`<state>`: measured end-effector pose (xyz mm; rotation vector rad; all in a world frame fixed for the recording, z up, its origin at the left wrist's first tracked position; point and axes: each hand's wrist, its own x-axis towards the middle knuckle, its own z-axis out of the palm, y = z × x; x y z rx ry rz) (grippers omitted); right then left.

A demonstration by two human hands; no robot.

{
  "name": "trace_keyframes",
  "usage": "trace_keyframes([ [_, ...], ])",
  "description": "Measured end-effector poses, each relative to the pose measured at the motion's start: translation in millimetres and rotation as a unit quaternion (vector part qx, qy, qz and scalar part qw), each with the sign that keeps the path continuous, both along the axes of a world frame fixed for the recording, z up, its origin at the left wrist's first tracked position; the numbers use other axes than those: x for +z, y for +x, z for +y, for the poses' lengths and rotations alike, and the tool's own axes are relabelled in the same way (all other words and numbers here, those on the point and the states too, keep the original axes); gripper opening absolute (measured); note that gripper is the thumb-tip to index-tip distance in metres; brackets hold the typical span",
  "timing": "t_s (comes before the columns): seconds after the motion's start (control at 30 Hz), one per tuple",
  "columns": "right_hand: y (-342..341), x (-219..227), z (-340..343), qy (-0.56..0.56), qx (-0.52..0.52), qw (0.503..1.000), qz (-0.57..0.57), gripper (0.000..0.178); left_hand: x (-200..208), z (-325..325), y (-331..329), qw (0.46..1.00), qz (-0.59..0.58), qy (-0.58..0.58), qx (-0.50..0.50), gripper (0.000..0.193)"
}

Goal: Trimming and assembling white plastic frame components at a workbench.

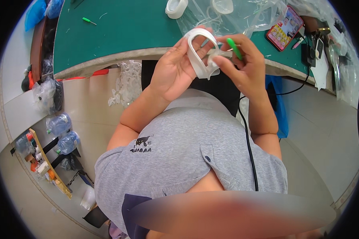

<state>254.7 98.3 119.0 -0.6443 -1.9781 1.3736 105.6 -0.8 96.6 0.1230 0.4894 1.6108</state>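
Just over the table's near edge, my left hand is closed around one side of a white oval ring-shaped part, which looks like moulded plastic or rubber. My right hand pinches the right side of the same part between thumb and fingers. A green-handled tool is also tucked in the right fingers; its tip is hidden. A similar small green tool with a thin metal tip lies at the far left of the green table. Another white ring part sits at the back, by clear plastic bags.
Clear plastic bags with white parts spread over the back right. A phone with a lit screen lies there, beside a black adapter and its cable. White scraps are heaped below the table edge. Water bottles stand at left.
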Motion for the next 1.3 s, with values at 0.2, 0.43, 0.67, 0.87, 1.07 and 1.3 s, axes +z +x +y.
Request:
trace_keyframes([
  [0.2, -0.5, -2.8, 5.4, 0.036, -0.019, 0.998, -0.037, 0.013, 3.4, -5.2, 0.3, 0.979, 0.195, -0.06, -0.001, 0.038],
  [0.43, 3.4, -0.8, 10.3, 0.01, 0.059, 0.995, -0.083, 0.009, -11.5, -12.2, -20.7, 0.983, 0.02, -0.04, -0.18, 0.04],
  [0.67, 1.8, -1.0, 8.3, -0.04, 0.114, 0.989, -0.08, 0.009, -27.4, -4.7, -25.2, 0.935, -0.125, -0.029, -0.332, 0.041],
  [0.87, 3.8, -6.3, 11.1, -0.018, 0.109, 0.988, -0.104, 0.01, -32.3, -6.6, -20.6, 0.921, -0.202, -0.028, -0.332, 0.027],
  [1.07, 0.1, -8.4, 10.8, 0.237, 0.116, 0.963, -0.058, 0.018, -18.8, -9.3, -21.3, 0.909, -0.284, -0.095, -0.288, 0.017],
  [1.3, -1.7, -7.4, 3.5, 0.381, 0.158, 0.911, -0.011, 0.028, -23.9, -14.1, -17.1, 0.924, -0.248, -0.057, -0.285, 0.021],
])
